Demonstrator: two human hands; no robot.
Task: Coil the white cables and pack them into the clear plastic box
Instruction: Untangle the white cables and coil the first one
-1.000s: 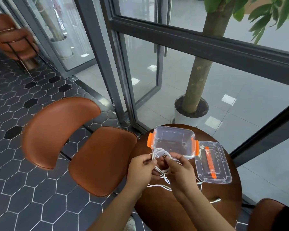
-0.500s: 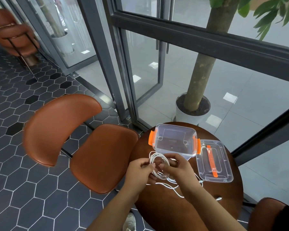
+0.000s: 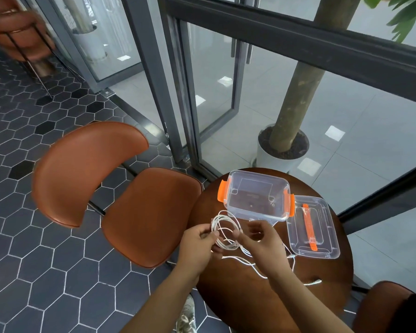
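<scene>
**Caller:** Pinching one side of the thin white cable, the left hand had its thumb and fingers closed on the gathered loops, just in front of the clear plastic box with orange side clips.

**Analyst:** And the right hand was closed on the opposite side of the same coil, so the loops hung between the two hands above the round dark wooden table.

**Caller:** How did that cable look to handle?

**Analyst:** Light and limp, by the look of it. The loops sat unevenly, so it probably wanted to spring apart wherever it was not pinched. Best hold, I judged, was across all the strands at once.

**Caller:** A loose tail trailed off toward the table's near edge, ending in a white connector.

**Analyst:** That tail was not wound in yet. The box stood open, its clear lid with the orange handle lying flat just beside it. A small pale item showed inside the box; I could not tell what.
</scene>
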